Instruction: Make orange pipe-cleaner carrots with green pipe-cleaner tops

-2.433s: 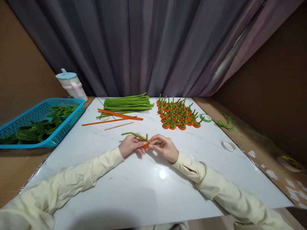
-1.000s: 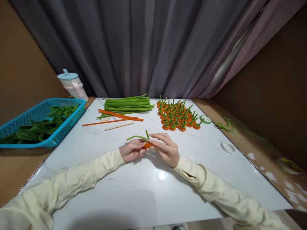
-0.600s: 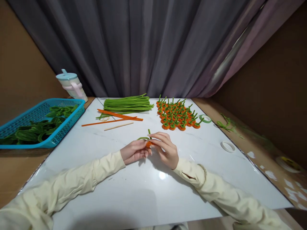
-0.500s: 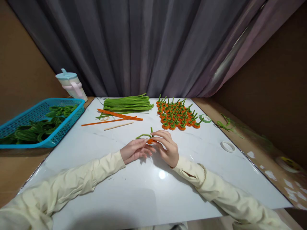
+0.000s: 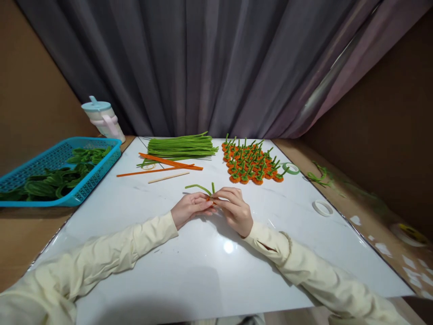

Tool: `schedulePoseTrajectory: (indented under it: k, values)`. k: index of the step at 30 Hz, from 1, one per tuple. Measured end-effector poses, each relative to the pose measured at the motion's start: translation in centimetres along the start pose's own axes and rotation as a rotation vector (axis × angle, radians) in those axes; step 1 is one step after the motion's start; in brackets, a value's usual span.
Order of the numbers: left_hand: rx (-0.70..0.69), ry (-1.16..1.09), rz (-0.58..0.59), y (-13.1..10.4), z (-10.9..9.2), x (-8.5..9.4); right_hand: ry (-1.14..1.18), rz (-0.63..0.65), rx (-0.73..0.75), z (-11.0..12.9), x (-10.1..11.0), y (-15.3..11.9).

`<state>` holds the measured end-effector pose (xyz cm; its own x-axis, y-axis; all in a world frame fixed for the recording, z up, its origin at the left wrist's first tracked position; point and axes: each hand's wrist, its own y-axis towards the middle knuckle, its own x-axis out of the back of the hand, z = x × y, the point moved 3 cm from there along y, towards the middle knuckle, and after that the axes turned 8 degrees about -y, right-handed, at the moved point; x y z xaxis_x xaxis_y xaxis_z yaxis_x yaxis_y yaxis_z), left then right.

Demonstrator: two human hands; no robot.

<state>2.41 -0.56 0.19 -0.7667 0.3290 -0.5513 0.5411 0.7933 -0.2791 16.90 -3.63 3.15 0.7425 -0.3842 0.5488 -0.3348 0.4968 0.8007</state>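
Over the middle of the table, my left hand [image 5: 187, 210] is closed on a small orange and green pipe-cleaner piece [image 5: 208, 197], its thumb pressed near the orange part. My right hand [image 5: 236, 209] pinches the same piece from the right, fingertips at the base of the green stems. One long green end bends away to the left and a shorter one stands up. Fingers hide most of the orange part. Beyond my hands stand rows of orange pipe-cleaner pieces with green stems [image 5: 252, 162].
Green pipe cleaners [image 5: 182, 146] lie bundled at the back, with orange pipe cleaners [image 5: 158, 170] and a wooden stick [image 5: 169, 177] before them. A blue basket [image 5: 113, 155] of green leaf shapes and a tumbler [image 5: 104, 119] stand left. Green tape [image 5: 291, 169] and a white ring [image 5: 322, 208] lie right.
My left thumb and fingers have closed further over the orange part, hiding more of it. The long green end now points further up and to the left.
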Motion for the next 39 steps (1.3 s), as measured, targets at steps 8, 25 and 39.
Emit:
schedulePoseTrajectory:
  k: [8, 25, 39]
  values:
    - [-0.07, 0.068, 0.01, 0.2, -0.4, 0.2, -0.069, 0.011, 0.004, -0.2, 0.0, -0.3]
    - [-0.138, 0.257, 0.003, 0.3, -1.0, 1.1, 0.176, 0.169, -0.18, -1.6, -1.1, -0.4]
    - [-0.063, 0.157, -0.031, 0.3, -0.1, 1.0, 0.128, 0.166, -0.185, -1.9, -1.5, -0.8]
